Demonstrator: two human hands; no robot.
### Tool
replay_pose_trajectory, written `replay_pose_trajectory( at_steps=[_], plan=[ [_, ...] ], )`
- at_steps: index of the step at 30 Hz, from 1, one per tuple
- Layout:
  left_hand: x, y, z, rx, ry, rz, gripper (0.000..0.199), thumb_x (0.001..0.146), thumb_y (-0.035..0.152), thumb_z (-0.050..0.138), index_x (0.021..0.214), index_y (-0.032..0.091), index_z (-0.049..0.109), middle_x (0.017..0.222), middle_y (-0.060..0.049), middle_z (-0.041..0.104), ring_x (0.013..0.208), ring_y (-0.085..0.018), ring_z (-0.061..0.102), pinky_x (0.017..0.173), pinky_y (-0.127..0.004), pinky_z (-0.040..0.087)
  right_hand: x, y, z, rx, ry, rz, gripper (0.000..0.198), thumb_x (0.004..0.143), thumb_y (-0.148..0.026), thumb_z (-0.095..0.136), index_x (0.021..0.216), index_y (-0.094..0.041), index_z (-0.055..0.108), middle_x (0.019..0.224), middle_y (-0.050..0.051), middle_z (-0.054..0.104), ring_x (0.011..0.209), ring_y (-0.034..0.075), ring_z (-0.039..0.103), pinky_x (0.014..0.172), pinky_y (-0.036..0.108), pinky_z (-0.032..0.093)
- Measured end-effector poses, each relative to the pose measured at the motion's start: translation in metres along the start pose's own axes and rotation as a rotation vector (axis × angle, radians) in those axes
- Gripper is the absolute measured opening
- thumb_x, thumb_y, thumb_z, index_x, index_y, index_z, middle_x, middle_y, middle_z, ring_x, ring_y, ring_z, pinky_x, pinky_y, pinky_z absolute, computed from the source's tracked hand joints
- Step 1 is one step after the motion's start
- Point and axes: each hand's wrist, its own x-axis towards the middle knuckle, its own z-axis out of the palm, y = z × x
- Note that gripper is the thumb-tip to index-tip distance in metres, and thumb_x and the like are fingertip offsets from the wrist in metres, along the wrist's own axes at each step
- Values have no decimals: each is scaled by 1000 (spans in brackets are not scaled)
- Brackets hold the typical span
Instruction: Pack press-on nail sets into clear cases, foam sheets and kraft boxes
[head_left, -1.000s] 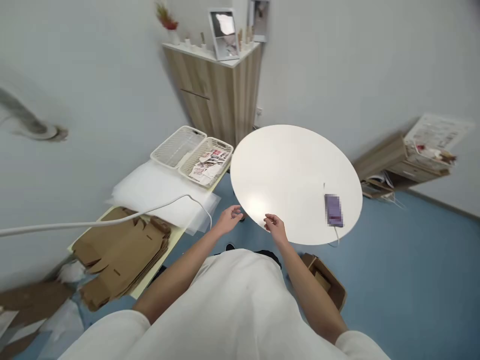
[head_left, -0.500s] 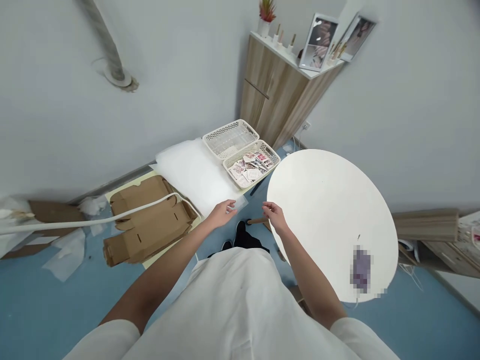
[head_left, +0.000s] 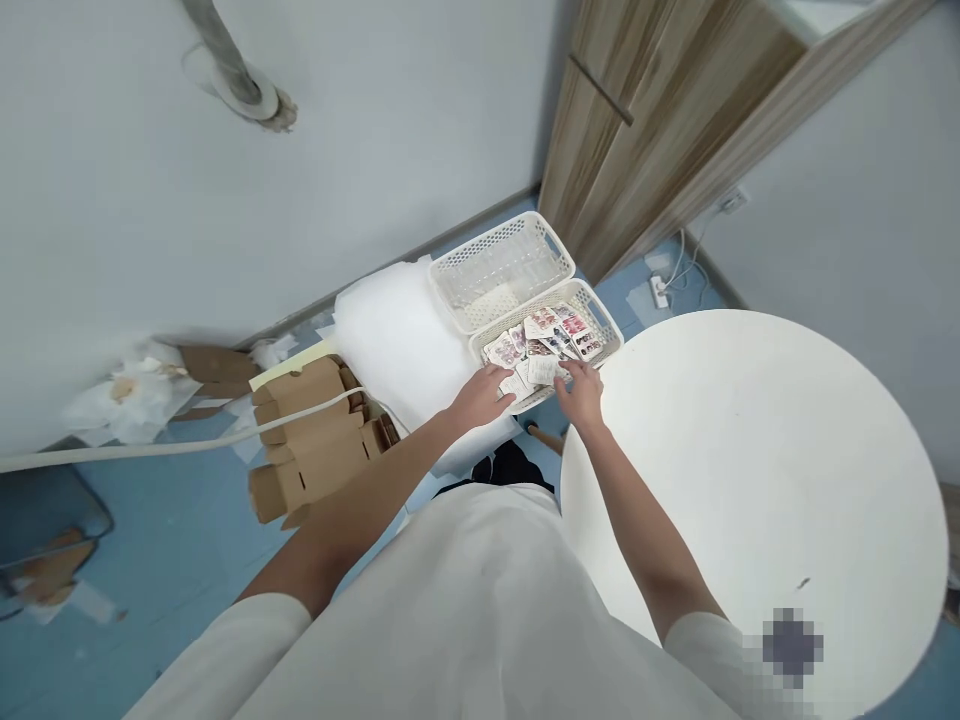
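Note:
Both hands reach into a white plastic basket (head_left: 609, 338) filled with several small printed cards (head_left: 551, 335). My left hand (head_left: 480, 397) rests on the cards at the basket's near left corner, fingers spread. My right hand (head_left: 579, 393) touches the cards at the near edge, fingers curled down onto them. Whether either hand grips a card is hidden by the fingers. A second white basket (head_left: 499, 268) sits just behind the first and holds only a few pale items.
A round white table (head_left: 750, 470) stands at the right. White foam sheets (head_left: 390, 335) and flat brown cardboard boxes (head_left: 315, 450) lie on a low yellow surface at the left. A wooden cabinet (head_left: 637, 130) stands behind. A white cable (head_left: 172, 445) crosses the left.
The view turned left and down. Both hands moved forward from near the table's edge into the basket of cards.

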Motion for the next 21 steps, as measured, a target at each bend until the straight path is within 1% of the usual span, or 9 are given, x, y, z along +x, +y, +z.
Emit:
replay_pose_trajectory(
  at_steps=[3, 5, 8, 10, 12, 15, 18, 21],
  plan=[
    [27, -1, 3, 24, -32, -12, 40, 78, 28, 56, 116, 16, 52, 115, -12, 53, 113, -28, 47, 99, -44, 36, 30, 4, 6, -59, -45, -43, 37, 81, -33, 44, 115, -23, 55, 117, 11, 51, 110, 31, 41, 93, 50, 29],
    [44, -3, 7, 60, -54, -31, 43, 77, 29, 57, 117, 15, 51, 120, -13, 50, 116, -29, 45, 100, -45, 35, 47, 4, 10, -100, -69, -73, 37, 82, -31, 44, 117, -22, 54, 119, 11, 51, 112, 31, 40, 94, 51, 26],
    [67, -6, 16, 143, -79, -34, 47, 79, 29, 54, 123, 14, 45, 132, -15, 42, 124, -31, 37, 102, -47, 31, 67, -2, 16, -170, -97, -98, 38, 84, -28, 42, 120, -22, 51, 126, 11, 49, 118, 31, 37, 96, 51, 22],
    [82, -9, 22, 189, -93, -10, 50, 80, 23, 48, 128, 13, 39, 139, -15, 35, 130, -29, 30, 105, -46, 28, 76, -8, 21, -215, -125, -126, 40, 86, -24, 38, 124, -22, 48, 133, 11, 44, 124, 30, 31, 98, 51, 19],
    [95, -12, 27, 222, -107, 16, 55, 79, 17, 44, 133, 10, 32, 143, -16, 29, 133, -27, 25, 108, -43, 25, 79, -12, 26, -250, -167, -140, 41, 86, -22, 36, 126, -21, 46, 137, 11, 41, 128, 29, 27, 100, 51, 17],
    [107, -16, 33, 235, -118, 29, 61, 77, 15, 41, 136, 6, 26, 145, -18, 24, 136, -26, 19, 109, -43, 23, 77, -15, 33, -263, -235, -140, 42, 86, -21, 37, 128, -20, 43, 141, 11, 38, 130, 29, 27, 101, 51, 16],
    [109, -19, 37, 232, -123, 5, 61, 76, 16, 42, 135, 7, 27, 146, -18, 23, 136, -28, 18, 107, -45, 26, 69, -12, 36, -230, -277, -160, 43, 86, -20, 38, 128, -18, 43, 141, 10, 37, 130, 27, 29, 102, 49, 18],
    [105, -20, 41, 231, -127, -15, 60, 76, 15, 44, 134, 8, 30, 145, -19, 24, 135, -29, 21, 106, -45, 26, 65, -10, 33, -183, -305, -184, 42, 85, -19, 39, 126, -16, 45, 140, 11, 40, 130, 26, 30, 103, 46, 22]
  ],
)
